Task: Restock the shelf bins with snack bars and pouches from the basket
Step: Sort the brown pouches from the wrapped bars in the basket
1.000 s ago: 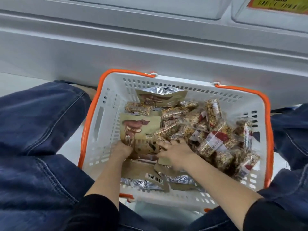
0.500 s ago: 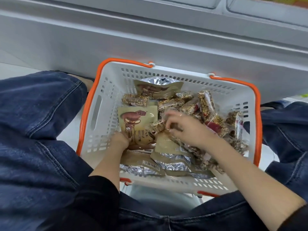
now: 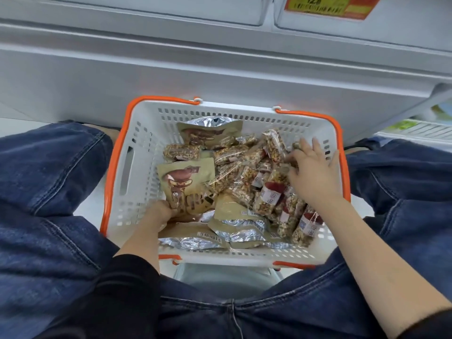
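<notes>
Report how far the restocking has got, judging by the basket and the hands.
Done: nothing visibly shelved; the shelf bins show no stock from this angle. In hand: the left hand grips a tan pouch inside the basket; the right hand is gathering snack bars near the far right corner. Left: nearly everything; bars and pouches fill the basket.
</notes>
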Demonstrator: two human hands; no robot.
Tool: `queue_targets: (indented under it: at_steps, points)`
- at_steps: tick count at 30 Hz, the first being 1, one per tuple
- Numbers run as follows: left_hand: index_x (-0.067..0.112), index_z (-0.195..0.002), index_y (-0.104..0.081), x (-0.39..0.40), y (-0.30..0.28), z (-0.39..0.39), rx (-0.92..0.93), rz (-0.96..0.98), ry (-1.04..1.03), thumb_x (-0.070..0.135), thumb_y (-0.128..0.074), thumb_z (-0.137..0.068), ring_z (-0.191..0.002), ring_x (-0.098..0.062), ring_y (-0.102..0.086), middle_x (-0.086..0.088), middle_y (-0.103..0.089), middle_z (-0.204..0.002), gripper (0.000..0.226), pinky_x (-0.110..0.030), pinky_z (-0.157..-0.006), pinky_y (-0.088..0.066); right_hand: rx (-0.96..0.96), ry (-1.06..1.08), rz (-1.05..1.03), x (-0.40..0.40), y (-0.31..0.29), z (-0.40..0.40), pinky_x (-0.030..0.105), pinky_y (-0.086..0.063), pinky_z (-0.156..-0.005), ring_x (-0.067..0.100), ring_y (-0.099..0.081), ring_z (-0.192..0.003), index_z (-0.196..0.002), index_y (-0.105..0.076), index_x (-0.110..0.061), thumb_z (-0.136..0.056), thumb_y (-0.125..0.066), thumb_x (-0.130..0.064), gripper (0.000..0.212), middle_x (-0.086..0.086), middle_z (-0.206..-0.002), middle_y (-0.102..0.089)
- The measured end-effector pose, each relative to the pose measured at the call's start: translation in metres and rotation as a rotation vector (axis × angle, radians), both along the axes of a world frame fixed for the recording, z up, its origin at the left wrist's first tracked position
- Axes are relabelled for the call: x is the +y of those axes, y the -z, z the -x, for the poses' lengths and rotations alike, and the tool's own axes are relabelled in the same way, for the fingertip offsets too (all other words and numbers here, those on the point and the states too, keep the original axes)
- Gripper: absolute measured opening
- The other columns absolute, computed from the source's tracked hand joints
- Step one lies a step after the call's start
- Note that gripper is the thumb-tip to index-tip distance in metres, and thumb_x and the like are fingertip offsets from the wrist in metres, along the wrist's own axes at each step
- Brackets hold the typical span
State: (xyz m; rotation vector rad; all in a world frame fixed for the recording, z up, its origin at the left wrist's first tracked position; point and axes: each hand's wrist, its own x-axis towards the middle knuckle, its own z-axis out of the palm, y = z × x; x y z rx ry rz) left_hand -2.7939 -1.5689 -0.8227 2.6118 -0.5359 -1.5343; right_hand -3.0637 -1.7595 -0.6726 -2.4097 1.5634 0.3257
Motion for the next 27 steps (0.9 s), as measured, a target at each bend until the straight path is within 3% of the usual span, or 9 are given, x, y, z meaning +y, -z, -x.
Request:
queue_targets:
  at_steps: [3, 6, 12, 15, 18, 20, 22, 24, 27]
  points:
    - [0.004, -0.120, -0.059, 0.001, 0.001, 0.003, 0.036, 0.054, -0.015, 0.012, -0.064, -0.089, -0.113, -0.031, -0.054, -0.015, -0.062, -0.120, 0.033, -0.030, -0.090, -0.038, -0.121, -0.002, 0.003, 0.005, -0.004, -0.014, 0.053, 0.011, -0.115, 0.019, 0.000, -0.148, -0.123, -0.055, -0.022, -0.093, -0.047, -0.015, 0.032, 0.001, -0.160, -0.015]
    - [0.005, -0.122, -0.056, 0.006, 0.014, -0.004, 0.015, 0.074, -0.087, 0.013, -0.068, -0.084, -0.112, -0.034, -0.055, -0.015, -0.061, -0.121, 0.041, -0.035, -0.098, -0.042, -0.203, -0.007, -0.030, 0.008, 0.000, -0.020, 0.049, 0.012, -0.117, 0.018, -0.002, -0.148, -0.114, -0.058, -0.021, -0.091, -0.047, -0.011, 0.027, 0.000, -0.159, -0.018]
    - [-0.004, -0.111, -0.058, 0.001, 0.025, -0.011, -0.031, 0.095, -0.205, 0.006, -0.048, -0.091, -0.108, -0.039, -0.056, -0.024, -0.061, -0.115, 0.025, -0.042, -0.092, -0.048, -0.334, -0.035, -0.028, 0.007, 0.005, -0.040, 0.045, 0.007, -0.119, 0.020, -0.011, -0.147, -0.110, -0.061, -0.019, -0.091, -0.047, -0.006, 0.026, 0.005, -0.156, -0.026]
    - [-0.003, -0.107, -0.059, -0.005, 0.004, -0.015, -0.121, 0.109, -0.177, 0.006, -0.043, -0.091, -0.101, -0.039, -0.059, -0.024, -0.063, -0.105, 0.024, -0.040, -0.084, -0.047, -0.415, -0.077, -0.010, 0.011, 0.006, -0.056, 0.038, 0.008, -0.118, 0.022, -0.017, -0.146, -0.106, -0.064, -0.017, -0.091, -0.048, -0.005, 0.025, 0.008, -0.153, -0.033]
    - [0.004, -0.105, -0.058, -0.010, -0.030, -0.023, -0.217, 0.167, -0.112, 0.009, -0.047, -0.088, -0.091, -0.035, -0.063, -0.017, -0.065, -0.100, 0.021, -0.036, -0.075, -0.049, -0.468, -0.172, -0.026, 0.021, 0.009, -0.073, 0.039, 0.000, -0.120, 0.024, -0.023, -0.145, -0.107, -0.063, -0.013, -0.090, -0.050, -0.005, 0.023, 0.009, -0.150, -0.038]
    - [0.001, -0.095, -0.056, -0.015, -0.058, -0.026, -0.068, 0.212, -0.231, 0.002, -0.042, -0.092, -0.062, -0.029, -0.068, -0.018, -0.067, -0.082, 0.014, -0.032, -0.053, -0.054, -0.506, -0.260, -0.099, 0.033, 0.008, -0.084, 0.038, -0.007, -0.120, 0.023, -0.025, -0.144, -0.112, -0.062, -0.016, -0.092, -0.052, -0.009, 0.023, 0.006, -0.151, -0.038]
    - [0.003, -0.081, -0.047, -0.020, -0.086, -0.026, 0.117, 0.229, -0.458, -0.006, -0.035, -0.095, -0.031, -0.011, -0.053, -0.012, -0.060, -0.053, 0.020, -0.019, -0.035, -0.045, -0.499, -0.387, -0.253, 0.049, 0.007, -0.091, 0.037, -0.015, -0.119, 0.021, -0.027, -0.143, -0.124, -0.055, -0.021, -0.093, -0.056, -0.022, 0.031, 0.002, -0.153, -0.034]
    - [0.005, -0.074, -0.043, -0.021, -0.113, -0.027, 0.296, 0.247, -0.666, -0.004, -0.035, -0.097, -0.023, -0.003, -0.037, -0.003, -0.049, -0.037, 0.027, -0.012, -0.030, -0.037, -0.404, -0.546, -0.420, 0.068, 0.007, -0.098, 0.033, -0.020, -0.116, 0.020, -0.028, -0.142, -0.141, -0.042, -0.023, -0.091, -0.059, -0.039, 0.054, 0.000, -0.156, -0.028]
    - [0.004, -0.075, -0.046, -0.011, -0.136, -0.034, 0.552, 0.165, -0.851, 0.004, -0.034, -0.100, -0.023, -0.001, -0.029, 0.000, -0.042, -0.038, 0.028, -0.012, -0.027, -0.033, -0.245, -0.701, -0.468, 0.097, 0.016, -0.104, 0.036, -0.030, -0.111, 0.023, -0.033, -0.139, -0.150, -0.026, -0.022, -0.089, -0.060, -0.048, 0.075, 0.002, -0.156, -0.028]
